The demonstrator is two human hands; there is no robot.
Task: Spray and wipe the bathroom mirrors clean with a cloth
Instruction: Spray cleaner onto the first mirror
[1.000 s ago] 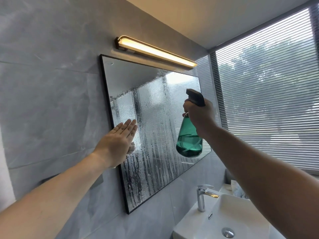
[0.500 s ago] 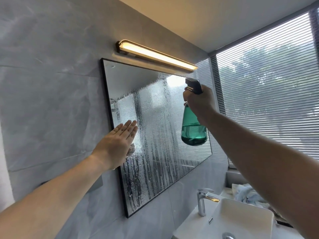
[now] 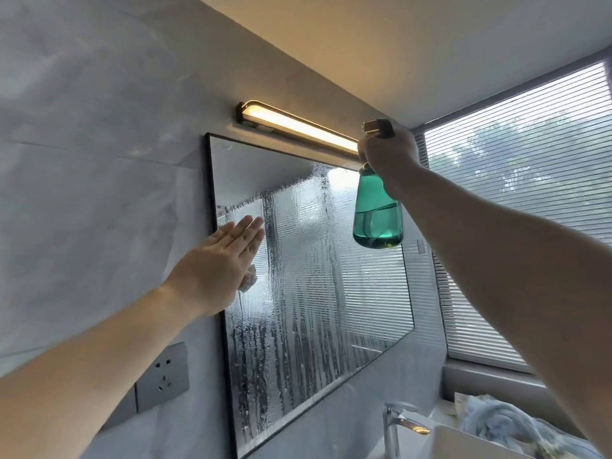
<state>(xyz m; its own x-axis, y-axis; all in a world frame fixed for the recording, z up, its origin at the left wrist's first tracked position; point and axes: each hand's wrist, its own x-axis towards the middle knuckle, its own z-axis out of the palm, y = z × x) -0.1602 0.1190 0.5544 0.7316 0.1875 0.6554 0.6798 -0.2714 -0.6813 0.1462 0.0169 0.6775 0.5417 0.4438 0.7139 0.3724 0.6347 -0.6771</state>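
Note:
A black-framed mirror (image 3: pixel 318 293) hangs on the grey tiled wall, its glass covered in droplets and running streaks. My left hand (image 3: pixel 218 266) lies flat with straight fingers against the mirror's left edge. A small pale scrap of cloth (image 3: pixel 249 279) peeks out under its palm. My right hand (image 3: pixel 390 154) grips the neck of a green spray bottle (image 3: pixel 377 213) with a dark spray head, held high at the mirror's upper right, near the lamp's end. The bottle is partly filled with liquid.
A lit bar lamp (image 3: pixel 298 129) sits above the mirror. A wall socket (image 3: pixel 163 376) is at the lower left. Below are a chrome tap (image 3: pixel 395 425), a white basin (image 3: pixel 463 442) and a bluish cloth (image 3: pixel 496 422). Window blinds (image 3: pixel 530 200) fill the right.
My right hand has raised the spray bottle from mid-mirror up to the top right near the lamp. My left hand stays flat on the mirror's left edge.

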